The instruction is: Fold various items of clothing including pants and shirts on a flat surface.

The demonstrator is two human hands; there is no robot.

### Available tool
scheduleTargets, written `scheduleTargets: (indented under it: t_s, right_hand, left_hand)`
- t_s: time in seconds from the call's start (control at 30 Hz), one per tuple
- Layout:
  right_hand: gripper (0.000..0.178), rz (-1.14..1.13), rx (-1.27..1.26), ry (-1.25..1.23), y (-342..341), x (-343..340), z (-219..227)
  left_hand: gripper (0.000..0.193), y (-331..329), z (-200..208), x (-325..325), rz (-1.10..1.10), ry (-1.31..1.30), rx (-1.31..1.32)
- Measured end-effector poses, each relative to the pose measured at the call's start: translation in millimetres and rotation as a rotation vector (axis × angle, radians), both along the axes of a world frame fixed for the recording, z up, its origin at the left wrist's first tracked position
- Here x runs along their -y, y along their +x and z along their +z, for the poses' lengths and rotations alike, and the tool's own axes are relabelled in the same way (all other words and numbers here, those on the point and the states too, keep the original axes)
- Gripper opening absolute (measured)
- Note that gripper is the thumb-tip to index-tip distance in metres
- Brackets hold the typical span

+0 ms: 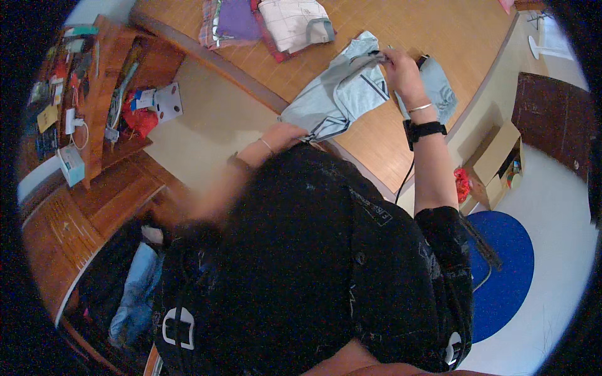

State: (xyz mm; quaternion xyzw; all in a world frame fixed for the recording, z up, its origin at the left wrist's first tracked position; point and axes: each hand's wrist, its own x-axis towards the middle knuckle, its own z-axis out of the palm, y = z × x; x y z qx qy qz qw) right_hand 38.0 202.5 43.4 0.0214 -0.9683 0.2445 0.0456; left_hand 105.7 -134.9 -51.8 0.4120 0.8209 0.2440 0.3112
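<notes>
A pale blue-grey garment (pixel 313 100) with dark trim stretches between my two hands over the wooden tabletop (pixel 376 147). My left hand (pixel 285 135) grips its near edge close to my body. Farther off and to the right, my right hand (pixel 404 75) is closed on its far edge, the fabric bunched at the fingers. Whether it is a top or something else I cannot tell. Just right of my right hand lies another grey-blue cloth item (pixel 439 91), partly covered by my wrist.
Folded clothes, a purple one (pixel 238 22) and a whitish one (pixel 295 25), lie at the table's far left. A wooden shelf (pixel 94 106) with clutter stands left. An open cardboard box (pixel 495 163) and a blue round mat (pixel 501 276) are on the right.
</notes>
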Motion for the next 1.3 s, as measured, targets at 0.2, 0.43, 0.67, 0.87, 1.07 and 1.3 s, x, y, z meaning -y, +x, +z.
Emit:
scheduleTargets:
  t_s: [0.2,0.43,0.67,0.87,1.07,1.3]
  right_hand:
    - [0.02,-0.072,0.057,-0.052,30,-10,-38]
    - [0.02,-0.204,0.143,-0.128,63,-14,-76]
    - [0.022,-0.188,0.053,-0.125,71,-17,-96]
    - [0.021,-0.156,0.003,-0.207,43,-14,-73]
    - [0.017,0.007,-0.119,-0.187,2,10,-20]
    - [0.018,0.107,-0.055,-0.141,-5,18,-24]
  left_hand:
    - [0.022,-1,2,-2,-0.01,0.022,-0.021]
    - [0.018,3,11,-12,-0.076,-0.103,-0.053]
    - [0.017,7,22,-14,-0.088,-0.086,-0.017]
    - [0.022,11,15,-12,-0.094,-0.094,-0.011]
    - [0.025,12,13,-8,-0.084,-0.12,0.01]
    - [0.022,12,18,-4,-0.031,-0.07,-0.014]
